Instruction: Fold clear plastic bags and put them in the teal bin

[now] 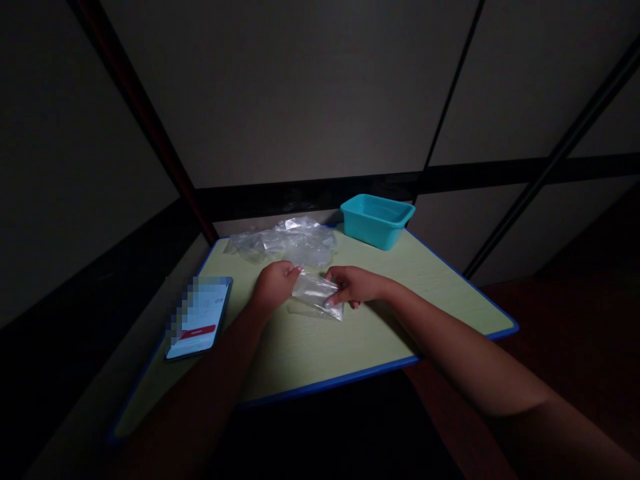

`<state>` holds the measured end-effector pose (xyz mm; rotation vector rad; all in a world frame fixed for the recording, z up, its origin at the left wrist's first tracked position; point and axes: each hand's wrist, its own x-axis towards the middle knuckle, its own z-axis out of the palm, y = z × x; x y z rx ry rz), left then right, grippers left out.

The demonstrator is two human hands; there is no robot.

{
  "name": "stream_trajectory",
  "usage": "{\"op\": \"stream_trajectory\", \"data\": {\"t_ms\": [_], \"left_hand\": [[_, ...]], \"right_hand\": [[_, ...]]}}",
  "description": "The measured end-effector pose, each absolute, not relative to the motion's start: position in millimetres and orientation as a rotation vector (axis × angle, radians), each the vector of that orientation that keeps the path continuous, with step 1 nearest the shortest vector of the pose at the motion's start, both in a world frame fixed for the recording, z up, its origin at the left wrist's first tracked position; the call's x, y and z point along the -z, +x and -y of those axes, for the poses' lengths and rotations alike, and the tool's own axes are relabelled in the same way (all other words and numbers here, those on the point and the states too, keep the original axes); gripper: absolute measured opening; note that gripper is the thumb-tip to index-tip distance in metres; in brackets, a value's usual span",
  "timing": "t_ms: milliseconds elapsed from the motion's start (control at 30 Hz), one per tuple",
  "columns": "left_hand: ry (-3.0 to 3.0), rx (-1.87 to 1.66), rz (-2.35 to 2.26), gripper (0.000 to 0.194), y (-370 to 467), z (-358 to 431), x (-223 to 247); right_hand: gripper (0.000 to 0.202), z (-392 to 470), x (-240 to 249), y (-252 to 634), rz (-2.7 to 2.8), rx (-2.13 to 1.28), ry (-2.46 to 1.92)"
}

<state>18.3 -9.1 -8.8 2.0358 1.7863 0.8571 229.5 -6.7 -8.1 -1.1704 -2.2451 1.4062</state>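
Between my hands is a clear plastic bag [315,291], flattened or folded and held just over the table. My left hand [276,285] is closed, pinching the bag's upper left corner between thumb and finger. On the other side, my right hand [356,287] grips the bag's right edge, its thumb on top and the fingers curled behind. Past the hands lies a crumpled heap of clear plastic bags [295,240] on the table's far side.
The pale yellow table [380,333] has a blue edge. A turquoise plastic basket [375,225] stands at the back right. At the left lies a phone [203,317] with its screen lit. Dark-framed wall panels [300,93] rise behind the table.
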Motion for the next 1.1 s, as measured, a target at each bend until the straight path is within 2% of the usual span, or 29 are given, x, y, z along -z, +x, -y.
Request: {"op": "stream_trajectory", "data": {"t_ms": [200,433,567,767,867,967,1100], "left_hand": [[2.172,-0.625,-1.835,0.028,16.5,18.8,-3.1],[2.336,-0.065,-2.056,0.025,26.7,26.5,-0.6],[2.334,0.101,-2.089,0.027,31.9,30.9,-1.2],[2.362,0.138,-2.081,0.026,31.3,33.5,-2.2],[2.339,0.108,-2.08,0.025,31.5,34.0,-2.6],[2.315,0.045,-2.076,0.025,31.7,34.3,-5.1],[2.299,-0.217,-2.05,0.024,28.2,33.5,-9.7]], "right_hand": [[0.041,11.3,0.3,228.7,2.178,-1.41,-1.261],[0.054,10.4,2.5,230.0,2.222,-1.401,-1.239],[0.064,8.4,6.3,230.4,2.332,-1.262,-1.211],[0.076,11.3,3.2,225.5,2.498,-0.92,-1.247],[0.078,15.4,-1.3,224.2,2.522,-0.863,-1.234],[0.075,17.7,-3.6,225.8,2.507,-0.915,-1.161],[0.058,13.9,-2.3,229.8,2.35,-1.0,-1.139]]}}
